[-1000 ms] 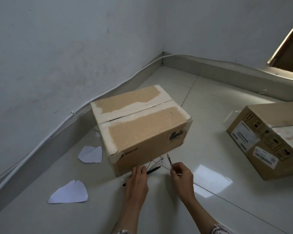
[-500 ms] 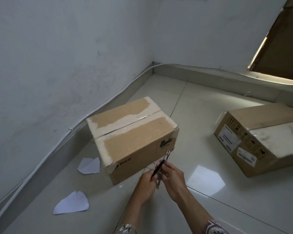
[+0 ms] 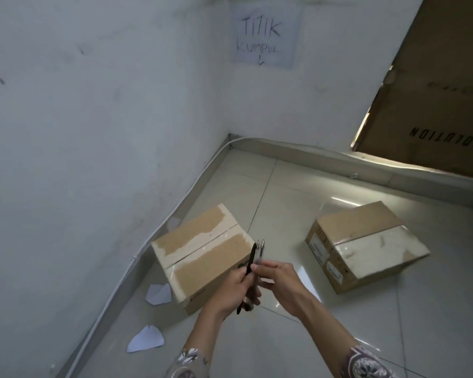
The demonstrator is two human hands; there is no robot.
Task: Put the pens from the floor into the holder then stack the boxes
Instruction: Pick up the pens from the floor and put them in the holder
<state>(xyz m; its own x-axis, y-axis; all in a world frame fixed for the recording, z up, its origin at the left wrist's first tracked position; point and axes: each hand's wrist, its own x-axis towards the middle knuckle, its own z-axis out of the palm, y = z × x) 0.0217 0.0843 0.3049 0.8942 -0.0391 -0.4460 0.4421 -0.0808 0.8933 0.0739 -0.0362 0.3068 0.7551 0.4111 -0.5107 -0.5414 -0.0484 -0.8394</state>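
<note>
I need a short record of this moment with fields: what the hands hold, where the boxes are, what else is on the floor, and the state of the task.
left hand: left hand grips the pens
right hand: right hand pinches the same pens
pens: one black, at least two clear, tips pointing up
boxes: left box near the wall; right box apart from it, both on the floor, not stacked
floor: two paper scraps by the wall
wall: handwritten paper sign
holder: not in view

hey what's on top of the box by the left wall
Nothing rests on the box by the left wall; only worn tape shows. Its near right corner is covered by the left hand holding pens.
</note>
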